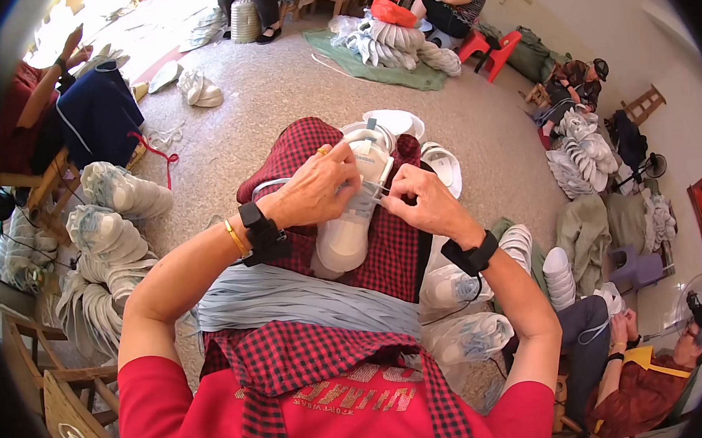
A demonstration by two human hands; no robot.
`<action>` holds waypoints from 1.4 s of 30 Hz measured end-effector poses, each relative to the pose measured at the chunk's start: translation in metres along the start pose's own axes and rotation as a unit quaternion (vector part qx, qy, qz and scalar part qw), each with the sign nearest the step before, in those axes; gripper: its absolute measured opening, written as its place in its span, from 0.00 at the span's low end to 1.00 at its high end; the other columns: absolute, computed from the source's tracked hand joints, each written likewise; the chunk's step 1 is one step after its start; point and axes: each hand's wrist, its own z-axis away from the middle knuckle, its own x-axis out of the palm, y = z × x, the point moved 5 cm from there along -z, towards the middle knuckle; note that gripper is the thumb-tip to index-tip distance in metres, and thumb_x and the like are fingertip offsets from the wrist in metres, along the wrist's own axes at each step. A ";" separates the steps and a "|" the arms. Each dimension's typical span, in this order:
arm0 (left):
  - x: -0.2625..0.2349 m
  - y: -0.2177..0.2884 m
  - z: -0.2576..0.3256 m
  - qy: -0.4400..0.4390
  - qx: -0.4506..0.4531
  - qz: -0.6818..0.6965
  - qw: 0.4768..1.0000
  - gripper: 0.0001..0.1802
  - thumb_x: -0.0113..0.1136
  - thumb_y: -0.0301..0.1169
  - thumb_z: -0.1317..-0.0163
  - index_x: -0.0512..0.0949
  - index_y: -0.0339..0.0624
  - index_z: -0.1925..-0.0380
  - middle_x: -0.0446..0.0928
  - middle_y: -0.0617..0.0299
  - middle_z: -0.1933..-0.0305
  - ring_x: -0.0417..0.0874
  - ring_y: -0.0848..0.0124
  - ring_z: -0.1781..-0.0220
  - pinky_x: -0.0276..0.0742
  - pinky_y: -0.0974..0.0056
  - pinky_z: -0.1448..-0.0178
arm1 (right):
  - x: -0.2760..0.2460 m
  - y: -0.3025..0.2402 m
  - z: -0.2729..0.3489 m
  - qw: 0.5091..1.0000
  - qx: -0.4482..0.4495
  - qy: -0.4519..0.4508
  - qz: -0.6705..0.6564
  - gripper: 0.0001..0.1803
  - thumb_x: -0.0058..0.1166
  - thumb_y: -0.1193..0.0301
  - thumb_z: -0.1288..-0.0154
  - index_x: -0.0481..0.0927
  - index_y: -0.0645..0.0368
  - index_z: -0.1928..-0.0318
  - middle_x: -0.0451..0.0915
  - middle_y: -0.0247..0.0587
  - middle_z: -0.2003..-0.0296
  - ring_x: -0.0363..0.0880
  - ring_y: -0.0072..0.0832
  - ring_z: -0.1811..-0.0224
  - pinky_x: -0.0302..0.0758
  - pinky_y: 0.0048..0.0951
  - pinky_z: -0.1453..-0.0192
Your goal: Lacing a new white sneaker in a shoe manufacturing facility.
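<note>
A white and pale grey shoe (343, 240) lies across my lap on a red-and-black checked cloth (390, 249), its toe towards me. My left hand (320, 187) is closed over the lacing area, its fingertips bent in a pinch. On the other side, my right hand (425, 202) pinches a thin pale shoelace (379, 189) stretched between the two hands. What exactly lies under the left fingertips is partly hidden. Across my waist lies a thick bundle of grey-blue laces (308, 303). Beyond the shoe are another white shoe (397, 123) and a white shoe at the right (443, 168).
Stacks of white shoes (116, 235) stand on the floor at my left, beside a wooden chair (62, 394). More bagged shoes (465, 337) lie close at my right. Several people sit around the room near shoe piles (391, 41). A red stool (492, 50) stands far right.
</note>
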 end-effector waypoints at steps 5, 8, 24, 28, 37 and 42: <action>-0.027 -0.007 0.005 0.097 -0.046 -0.024 0.994 0.02 0.59 0.22 0.43 0.78 0.36 0.69 0.72 0.54 0.60 0.75 0.55 0.53 0.71 0.57 0.46 | 0.004 0.012 -0.004 0.992 0.047 0.046 0.103 0.21 0.68 0.63 0.45 0.73 0.64 0.82 0.71 0.41 0.74 0.72 0.35 0.73 0.67 0.37 0.68; -0.024 -0.009 0.010 0.073 -0.073 -0.037 0.994 0.04 0.60 0.25 0.43 0.79 0.37 0.68 0.73 0.54 0.59 0.75 0.57 0.53 0.70 0.54 0.46 | 0.003 0.010 -0.006 0.981 0.041 0.070 0.174 0.22 0.67 0.59 0.47 0.74 0.64 0.83 0.72 0.44 0.74 0.76 0.42 0.72 0.71 0.42 0.69; -0.090 -0.082 0.039 -0.032 -0.195 -0.014 0.980 0.10 0.63 0.33 0.45 0.83 0.37 0.76 0.77 0.56 0.55 0.78 0.62 0.52 0.73 0.62 0.49 | 0.019 0.005 -0.009 0.996 0.021 0.075 0.045 0.10 0.65 0.70 0.46 0.77 0.62 0.70 0.76 0.41 0.70 0.78 0.36 0.70 0.74 0.37 0.64; -0.085 -0.091 0.050 -0.066 -0.147 -0.031 0.987 0.12 0.61 0.34 0.42 0.84 0.37 0.73 0.79 0.53 0.55 0.78 0.63 0.52 0.74 0.59 0.48 | 0.017 0.008 -0.013 0.997 0.063 0.053 -0.002 0.12 0.58 0.76 0.48 0.76 0.63 0.61 0.76 0.44 0.69 0.81 0.41 0.64 0.77 0.40 0.59; -0.065 -0.034 0.029 0.048 -0.196 -0.108 0.973 0.15 0.63 0.31 0.45 0.84 0.47 0.56 0.76 0.57 0.46 0.74 0.55 0.40 0.62 0.47 0.35 | 0.013 -0.012 -0.013 0.974 -0.099 0.091 0.181 0.08 0.55 0.78 0.47 0.77 0.63 0.63 0.72 0.45 0.58 0.75 0.41 0.55 0.78 0.39 0.55; -0.041 -0.011 0.011 0.025 -0.113 -0.122 0.986 0.11 0.67 0.29 0.47 0.84 0.45 0.62 0.75 0.59 0.50 0.72 0.57 0.43 0.63 0.49 0.39 | 0.016 -0.006 -0.019 0.953 -0.120 0.028 0.277 0.07 0.57 0.74 0.45 0.78 0.61 0.65 0.71 0.43 0.58 0.70 0.40 0.54 0.75 0.39 0.54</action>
